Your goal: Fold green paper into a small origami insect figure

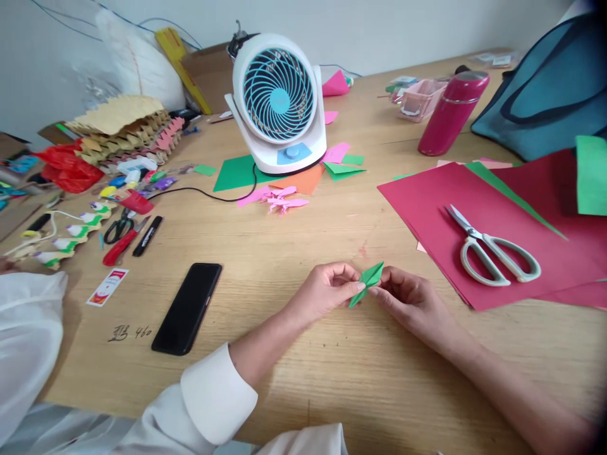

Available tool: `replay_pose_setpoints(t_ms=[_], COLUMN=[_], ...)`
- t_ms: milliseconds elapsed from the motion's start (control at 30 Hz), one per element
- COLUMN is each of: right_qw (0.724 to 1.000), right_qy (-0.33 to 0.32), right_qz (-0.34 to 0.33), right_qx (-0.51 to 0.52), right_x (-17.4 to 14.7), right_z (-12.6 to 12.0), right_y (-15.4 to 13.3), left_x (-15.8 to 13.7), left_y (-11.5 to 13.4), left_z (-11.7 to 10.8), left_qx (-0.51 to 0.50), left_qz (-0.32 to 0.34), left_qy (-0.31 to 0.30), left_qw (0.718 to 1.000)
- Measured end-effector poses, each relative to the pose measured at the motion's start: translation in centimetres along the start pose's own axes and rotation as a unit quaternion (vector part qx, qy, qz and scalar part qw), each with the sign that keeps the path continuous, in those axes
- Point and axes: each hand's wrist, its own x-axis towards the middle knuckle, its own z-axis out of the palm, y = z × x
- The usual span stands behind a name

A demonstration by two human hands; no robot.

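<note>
A small folded piece of green paper (372, 275), diamond-shaped with pointed ends, is held just above the wooden table. My left hand (327, 287) pinches it near its middle between thumb and fingers. From the other side, my right hand (406, 298) has its thumb and fingers closed on the paper's right edge. The curled fingers partly hide the lower end of the paper. Farther back lie several folded pink paper pieces (284, 201), in front of a white and blue fan (279, 101).
Scissors (490, 249) lie on red paper sheets (422, 202) at the right. A black phone (187, 309) lies left of my left forearm. Behind stand a pink bottle (450, 117) and a blue bag (545, 88). A marker (148, 236) and a red-handled knife (121, 246) lie at left.
</note>
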Motion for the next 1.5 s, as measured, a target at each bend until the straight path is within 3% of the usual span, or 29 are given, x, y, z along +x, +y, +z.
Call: replay_pose_setpoints(t_ms=[467,833,1200,1400,1500], right_qw=[0.997,0.997,0.999,0.998,0.997], right_qy=[0.029,0.028,0.027,0.038,0.051], right_qz=[0.017,0.024,-0.015,0.012,0.012], right_qx=[-0.066,-0.065,-0.012,-0.053,-0.051], right_x=[-0.3,-0.2,-0.2,-0.3,-0.2], right_z=[0.6,0.6,0.6,0.4,0.4], right_y=[-0.7,-0.3,0.1,-0.6,-0.9], left_x=[0.0,-0.1,-0.1,-0.2,-0.4], left_y=[-0.4,-0.6,-0.9,-0.2,0.3], left_z=[0.3,0.5,0.7,0.4,0.5], left_qx=[0.068,0.144,0.042,0.18,0.192], left_qz=[0.042,0.06,0.066,0.126,0.137], left_qy=[0.011,0.052,0.013,0.035,0.049], left_qw=[0.997,0.986,0.997,0.975,0.97])
